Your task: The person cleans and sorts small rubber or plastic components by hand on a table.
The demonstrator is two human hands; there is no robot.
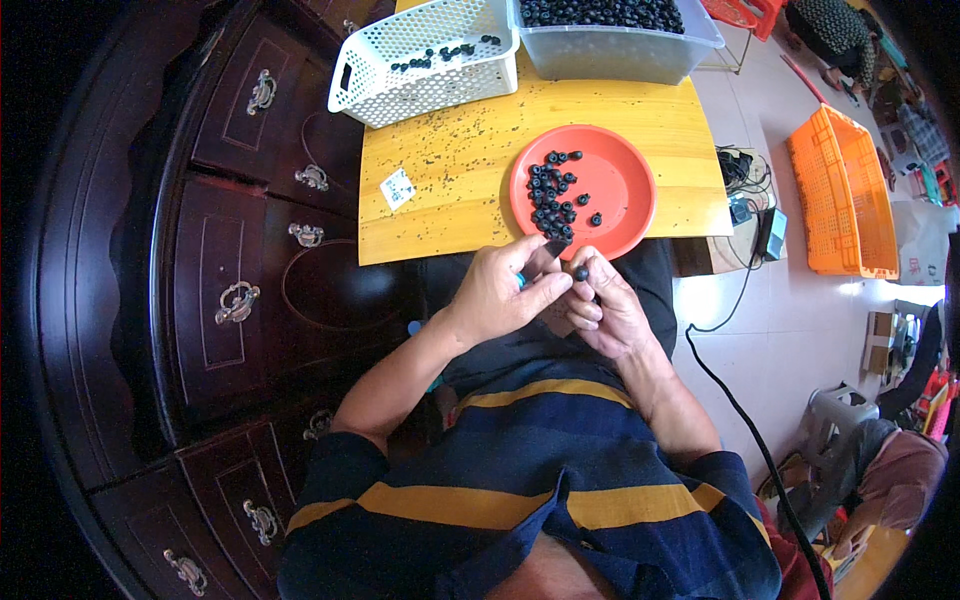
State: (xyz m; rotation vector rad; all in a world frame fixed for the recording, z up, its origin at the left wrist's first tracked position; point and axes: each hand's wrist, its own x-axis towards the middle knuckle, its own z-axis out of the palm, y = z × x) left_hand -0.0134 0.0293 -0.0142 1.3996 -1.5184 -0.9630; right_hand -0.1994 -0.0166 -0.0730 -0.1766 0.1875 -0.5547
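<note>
Both my hands meet just in front of the table's near edge. My left hand (502,293) is closed round a small tool with a teal handle (520,280) and a dark flat blade (550,250); its exact kind is partly hidden by the fingers. My right hand (612,310) pinches a small round black part (581,273) between thumb and fingertips, close to my left thumb. Just beyond them sits a red-orange round plastic basin (632,190), with many small black ring-like parts (545,190) gathered along its left side.
Dark crumbs dot the yellow table (440,215), where a small white printed square (397,188) lies. Behind stand a white perforated basket (430,100) and a clear bin (610,55) of black parts. Dark drawers (225,290) rise left; an orange crate (835,200) and black cable (730,395) lie right.
</note>
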